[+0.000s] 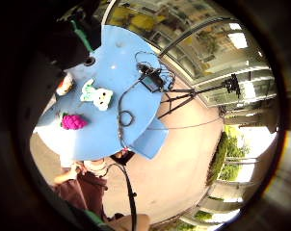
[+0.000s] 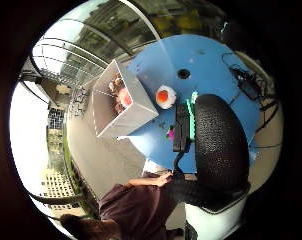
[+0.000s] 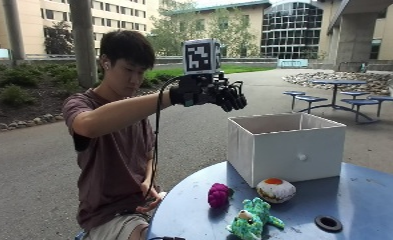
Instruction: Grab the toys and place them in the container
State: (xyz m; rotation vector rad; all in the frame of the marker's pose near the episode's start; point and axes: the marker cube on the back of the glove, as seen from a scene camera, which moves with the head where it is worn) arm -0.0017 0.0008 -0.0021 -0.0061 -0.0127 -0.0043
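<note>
Toys first: purple toy (image 3: pixel 218 195), round white-and-orange toy (image 3: pixel 275 190) and green-and-white plush (image 3: pixel 252 220), all lying on the blue table (image 3: pixel 369 200), just in front of the white box (image 3: pixel 286 147). Round one nearly touching the box's front wall, purple one beside it toward the person, plush nearest the camera.

Gloved right hand (image 3: pixel 212 93) held up high in the outside view, above and to the person's side of the box, well clear of the table. Fingers hanging loosely curled, nothing visible between them (no toy in the grip, as far as can be made out). Bare hand (image 3: pixel 149 202) down low by the table edge, partly cut off behind it.

Hard to read: inside of the box hidden from the outside view, only the inner walls near the rim showing. Thumb side palm view does look down into the box (image 2: pixel 122 100), with something orange and brownish lying in it, too small to name. Same view largely blocked by a black gloved finger (image 2: pixel 218 145), so only the round toy (image 2: pixel 165 96) and a sliver of the purple one (image 2: pixel 170 133) showing. Little finger side view catching the plush (image 1: pixel 98 95) and purple toy (image 1: pixel 73 121) on the table (image 1: pixel 116 62), round toy (image 1: pixel 64 84) half hidden at the dark edge.
</note>
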